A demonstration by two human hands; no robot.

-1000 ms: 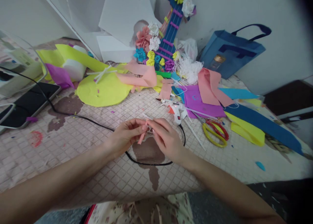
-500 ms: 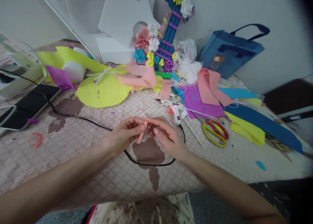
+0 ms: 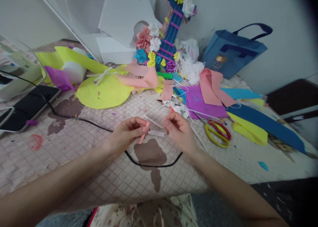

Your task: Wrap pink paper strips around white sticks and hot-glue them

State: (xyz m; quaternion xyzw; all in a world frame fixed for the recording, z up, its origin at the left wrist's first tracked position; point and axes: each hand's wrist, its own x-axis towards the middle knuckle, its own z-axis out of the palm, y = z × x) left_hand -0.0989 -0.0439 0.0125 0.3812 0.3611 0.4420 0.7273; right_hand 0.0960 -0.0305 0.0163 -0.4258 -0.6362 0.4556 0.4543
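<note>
My left hand is closed in a pinch on a small rolled strip of pink crepe paper, its lower end pointing down. To its right, my right hand has its thumb and fingertips pressed together; what they hold, if anything, is hidden. Between the hands a thin white stick and a short whitish translucent stick show just above the tabletop or on it. Behind the right hand is a white glue gun, partly covered by that hand.
Scissors with red and yellow handles lie at the right. Crepe paper in yellow, purple and blue is spread behind. A flower-covered paper guitar leans at the back. A black cable loops in front.
My right hand has moved right, away from the pink strip and my left hand. This uncovers the whitish sticks between the hands. My left hand keeps its pinch nearly in place.
</note>
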